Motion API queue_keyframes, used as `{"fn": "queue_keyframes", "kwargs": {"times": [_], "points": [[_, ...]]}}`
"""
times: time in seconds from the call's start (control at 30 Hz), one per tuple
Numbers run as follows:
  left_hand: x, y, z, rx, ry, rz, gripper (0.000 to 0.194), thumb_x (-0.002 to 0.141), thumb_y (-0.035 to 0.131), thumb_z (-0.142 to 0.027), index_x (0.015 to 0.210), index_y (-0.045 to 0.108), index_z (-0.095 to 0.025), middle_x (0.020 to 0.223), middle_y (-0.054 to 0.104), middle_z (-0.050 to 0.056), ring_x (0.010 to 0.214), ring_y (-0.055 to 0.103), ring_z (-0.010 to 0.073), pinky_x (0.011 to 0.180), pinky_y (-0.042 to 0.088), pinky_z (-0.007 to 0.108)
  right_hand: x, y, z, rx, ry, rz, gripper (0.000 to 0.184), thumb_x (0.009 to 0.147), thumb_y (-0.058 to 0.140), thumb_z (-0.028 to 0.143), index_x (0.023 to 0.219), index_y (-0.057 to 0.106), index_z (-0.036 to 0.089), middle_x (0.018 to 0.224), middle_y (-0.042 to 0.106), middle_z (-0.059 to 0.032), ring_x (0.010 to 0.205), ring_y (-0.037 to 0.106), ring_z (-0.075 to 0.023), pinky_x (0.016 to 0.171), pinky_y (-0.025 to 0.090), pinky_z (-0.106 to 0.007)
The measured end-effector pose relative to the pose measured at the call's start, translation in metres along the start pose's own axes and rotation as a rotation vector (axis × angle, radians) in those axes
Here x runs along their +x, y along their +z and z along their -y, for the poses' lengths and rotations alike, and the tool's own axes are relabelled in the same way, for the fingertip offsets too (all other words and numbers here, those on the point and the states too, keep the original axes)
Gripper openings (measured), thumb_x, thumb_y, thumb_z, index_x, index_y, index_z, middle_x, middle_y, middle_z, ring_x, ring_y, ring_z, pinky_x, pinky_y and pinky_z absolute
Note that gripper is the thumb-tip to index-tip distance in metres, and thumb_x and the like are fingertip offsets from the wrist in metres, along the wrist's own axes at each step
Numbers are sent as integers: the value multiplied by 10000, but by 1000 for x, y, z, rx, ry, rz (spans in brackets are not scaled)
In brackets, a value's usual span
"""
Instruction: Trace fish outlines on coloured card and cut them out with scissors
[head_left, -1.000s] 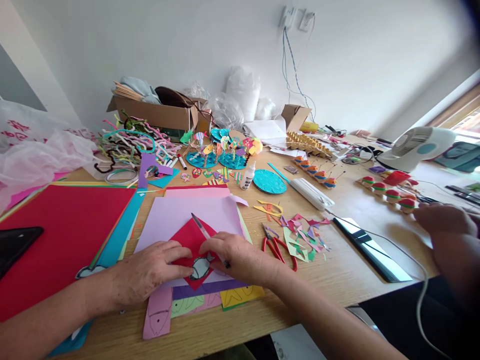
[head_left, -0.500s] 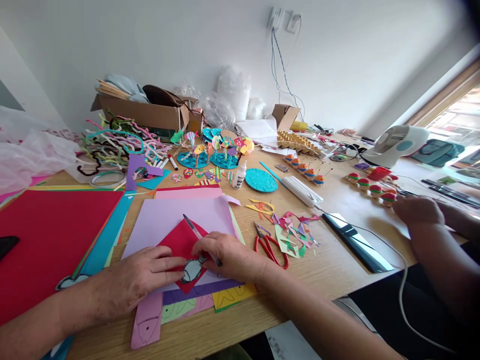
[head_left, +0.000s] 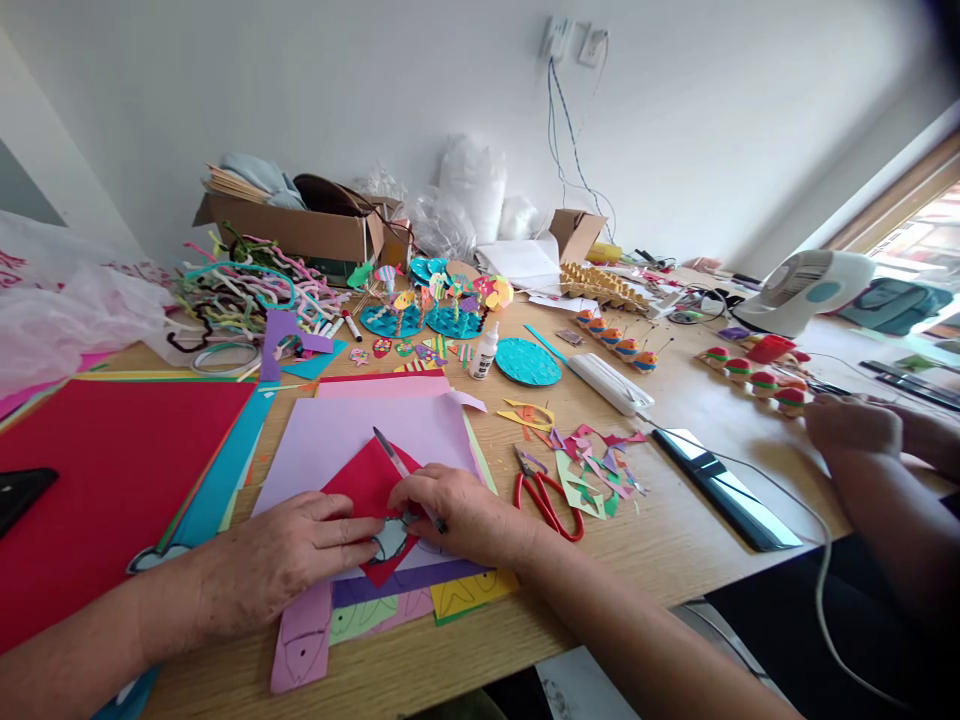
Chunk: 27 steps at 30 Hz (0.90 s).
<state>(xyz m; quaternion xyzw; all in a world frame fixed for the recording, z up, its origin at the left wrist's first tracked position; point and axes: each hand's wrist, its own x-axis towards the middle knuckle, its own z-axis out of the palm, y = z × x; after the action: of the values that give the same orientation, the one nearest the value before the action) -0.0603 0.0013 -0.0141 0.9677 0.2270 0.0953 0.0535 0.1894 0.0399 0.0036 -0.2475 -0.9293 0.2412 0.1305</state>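
Note:
My left hand [head_left: 281,560] lies flat with its fingers stretched out, pressing a small grey fish-shaped template [head_left: 388,540] onto a red paper square [head_left: 364,485]. My right hand [head_left: 457,512] is closed on a grey pen [head_left: 394,455] whose tip meets the template's edge. The red square rests on a lilac sheet [head_left: 360,432] over more coloured sheets. A pink paper fish [head_left: 304,640] lies near the table's front edge.
Red-handled scissors [head_left: 544,495] and paper scraps [head_left: 592,470] lie right of my hands. A large red sheet [head_left: 97,480] is at left, a black phone [head_left: 724,490] at right. Another person's hands [head_left: 855,425] work at far right. Pipe cleaners, a glue bottle [head_left: 484,352] and boxes stand behind.
The view shifted slightly. My hands stay on the red square and the pen has crept a little along the template's edge. The other person's hands shifted slightly.

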Motion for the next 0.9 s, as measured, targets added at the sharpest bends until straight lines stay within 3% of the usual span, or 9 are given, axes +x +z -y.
{"fn": "queue_keyframes", "kwargs": {"times": [0.1, 0.17, 0.27, 0.37, 0.53, 0.7, 0.8, 0.9], "points": [[6, -7, -4, 21, 37, 5, 438, 864, 372, -101, 1228, 557, -259, 1206, 653, -2, 1068, 551, 238, 939, 423, 350, -3, -3, 3, -11, -12, -59, 190, 817, 593, 123, 1006, 597, 149, 891, 665, -70, 840, 600, -171, 740, 459, -251], [11, -11, -5, 18, 60, 10, 424, 862, 359, -59, 1184, 580, -224, 1187, 665, 21, 1038, 573, 219, 948, 419, 337, -8, -8, 8, 14, -7, -182, 169, 880, 539, 207, 1023, 601, 142, 848, 674, -77, 776, 611, -168, 703, 464, -256], [15, -11, -4, -23, 65, 7, 418, 873, 333, -23, 1140, 596, -210, 1180, 668, 35, 1033, 581, 197, 954, 420, 319, -22, -17, 18, 100, 29, -400, 252, 944, 432, 274, 1106, 581, 151, 870, 688, -74, 765, 629, -162, 697, 468, -263], [16, -9, 0, -91, 39, 17, 354, 899, 357, -62, 1088, 619, -205, 1160, 676, 32, 1045, 574, 204, 938, 438, 317, -36, -23, 27, 193, 46, -474, 316, 964, 389, 309, 1192, 545, 155, 859, 680, -63, 785, 631, -161, 725, 471, -276], [19, -8, 3, -231, -8, 0, 328, 946, 344, -126, 1073, 632, -215, 1127, 683, 42, 1057, 563, 194, 950, 420, 318, -48, -21, 34, 347, 96, -480, 295, 954, 398, 329, 1023, 634, 166, 886, 668, -68, 808, 614, -162, 702, 462, -263], [28, -7, 8, -385, -6, -32, 351, 981, 318, -211, 969, 668, -200, 1044, 687, 64, 968, 575, 174, 881, 433, 282, -42, -7, 31, 613, 290, -512, 258, 838, 568, 367, 667, 539, 177, 544, 535, 22, 480, 459, -94, 457, 353, -202], [33, -5, 10, -401, -28, -31, 334, 981, 338, -226, 927, 667, -203, 1002, 681, 50, 941, 571, 157, 868, 425, 259, -37, -5, 29, 786, 315, -438, 211, 841, 537, 361, 747, 557, 172, 496, 493, 46, 438, 428, -86, 436, 338, -195], [36, -4, 10, -413, -49, -28, 293, 967, 382, -190, 883, 663, -202, 955, 668, 37, 908, 566, 148, 848, 418, 241, -35, -9, 27, 859, 235, -278, 217, 867, 467, 321, 876, 603, 151, 624, 600, -10, 579, 561, -127, 566, 444, -240]]}}
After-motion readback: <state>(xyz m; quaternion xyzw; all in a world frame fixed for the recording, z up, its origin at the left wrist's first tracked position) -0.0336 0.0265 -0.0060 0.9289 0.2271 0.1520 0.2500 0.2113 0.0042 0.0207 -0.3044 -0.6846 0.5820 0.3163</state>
